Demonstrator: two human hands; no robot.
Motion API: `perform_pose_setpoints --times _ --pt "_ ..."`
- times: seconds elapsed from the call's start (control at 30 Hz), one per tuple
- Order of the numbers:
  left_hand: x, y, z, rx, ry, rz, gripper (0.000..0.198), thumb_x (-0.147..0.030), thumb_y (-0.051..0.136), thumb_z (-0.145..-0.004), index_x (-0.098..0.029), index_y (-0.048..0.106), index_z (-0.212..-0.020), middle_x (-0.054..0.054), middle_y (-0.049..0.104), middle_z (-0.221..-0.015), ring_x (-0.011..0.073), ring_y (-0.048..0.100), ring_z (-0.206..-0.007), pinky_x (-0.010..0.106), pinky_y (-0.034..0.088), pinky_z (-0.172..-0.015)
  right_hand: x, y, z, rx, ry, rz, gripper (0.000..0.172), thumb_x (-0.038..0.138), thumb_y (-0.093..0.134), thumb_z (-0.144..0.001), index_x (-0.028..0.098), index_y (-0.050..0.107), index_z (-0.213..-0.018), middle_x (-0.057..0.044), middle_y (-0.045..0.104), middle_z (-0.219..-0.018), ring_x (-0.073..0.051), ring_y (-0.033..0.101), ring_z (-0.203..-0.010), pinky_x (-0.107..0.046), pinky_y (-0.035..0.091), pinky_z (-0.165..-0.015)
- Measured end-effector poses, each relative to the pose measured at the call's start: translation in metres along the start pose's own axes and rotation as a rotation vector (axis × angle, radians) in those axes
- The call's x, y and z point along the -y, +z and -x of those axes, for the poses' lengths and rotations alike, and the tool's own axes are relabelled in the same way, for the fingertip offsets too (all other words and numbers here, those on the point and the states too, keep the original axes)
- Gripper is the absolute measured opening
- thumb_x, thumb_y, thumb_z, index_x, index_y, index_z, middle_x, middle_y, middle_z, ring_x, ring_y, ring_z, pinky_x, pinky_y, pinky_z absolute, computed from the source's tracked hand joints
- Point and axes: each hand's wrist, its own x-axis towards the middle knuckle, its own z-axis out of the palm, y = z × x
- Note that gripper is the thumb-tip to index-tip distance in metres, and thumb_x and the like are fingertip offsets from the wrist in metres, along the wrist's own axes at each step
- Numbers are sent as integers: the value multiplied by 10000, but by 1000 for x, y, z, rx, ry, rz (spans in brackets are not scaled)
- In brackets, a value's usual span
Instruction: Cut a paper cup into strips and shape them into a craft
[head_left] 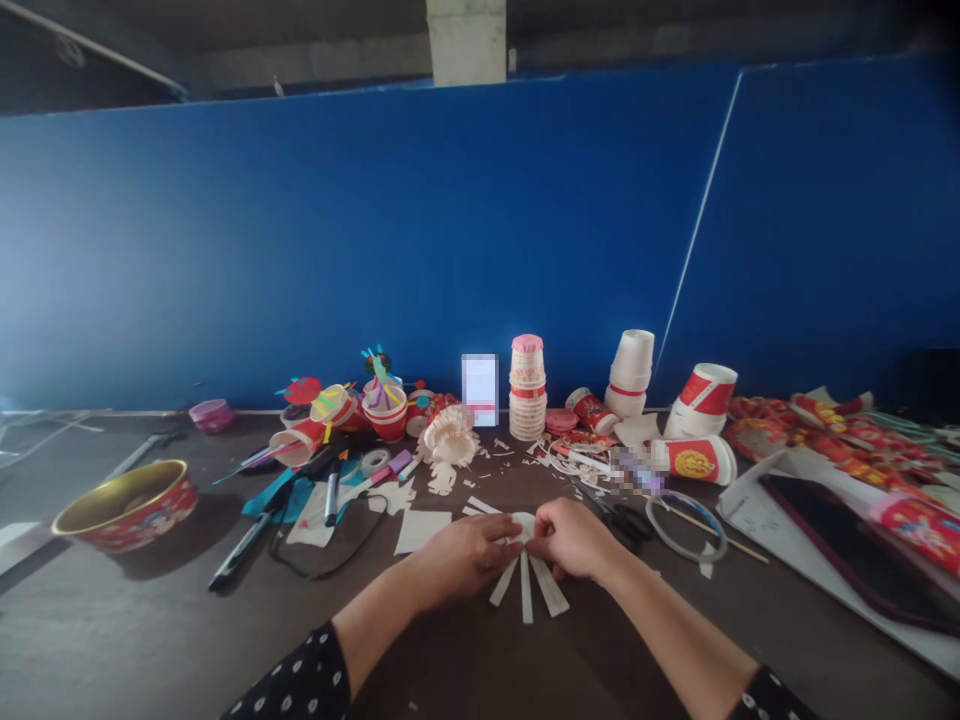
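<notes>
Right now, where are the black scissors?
In the head view, the black scissors lie on the dark table right of centre, just beyond the right hand and left of a thin round hoop.

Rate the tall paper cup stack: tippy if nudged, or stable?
The paper cup stack likely tips easily, since it stands tall on a narrow base. It is probably light, as the cups look like thin paper. Lifted from the top, it may come apart, since the cups seem only loosely nested.

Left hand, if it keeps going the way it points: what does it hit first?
The white paper piece with cut strips: the left hand points right and its fingers already seem to be on it. The right hand lies just beyond, though depth is hard to judge.
</notes>
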Motion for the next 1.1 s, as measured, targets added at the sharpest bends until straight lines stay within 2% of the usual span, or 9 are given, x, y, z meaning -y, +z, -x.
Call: perform_pose_setpoints --times 0.17,0.37,0.6,0.9,1.1 --pt "0 0 -2 9 23 -53 294 -215 369 -897 -186 556 -1123 109 565 -1159 229 518 -1086 351 440 -908 4 -1 2 -8 22 13 148 323 568 -716 185 616 -737 -19 688 -657 -120 635 -516 -158 391 -468" --pt "0 0 -2 -38 34 -58 267 -222 373 -897 -206 566 -1081 96 577 -1111 210 543 -1003 340 444 -862 11 -2 2 -4 77 36 116 293 583 -702 195 639 -729 -6 675 -592 -122 641 -542 -161 405 -495" --pt "0 5 -3 -17 7 -108 252 -212 392 -875 -204 581 -1042 88 587 -1068 210 549 -929 376 427 -853 22 -7 8 -8 133 67 103 296 625 -678 196 650 -674 -13 687 -605 -133 656 -608 -173 432 -568" --pt "0 -3 1 -43 4 31 273 -227 384 -887 -205 565 -1091 80 569 -1149 197 528 -1040 342 396 -941 20 -5 10 -22 121 66 142 311 599 -703 182 650 -675 -12 693 -626 -115 652 -582 -159 429 -548" --pt "0 -3 1 -45 -44 7 248 -219 391 -887 -168 627 -944 102 576 -1114 224 552 -1006 445 335 -992 22 -6 6 -5 109 78 58 242 606 -652 202 635 -621 -9 680 -571 -133 650 -576 -169 423 -520"
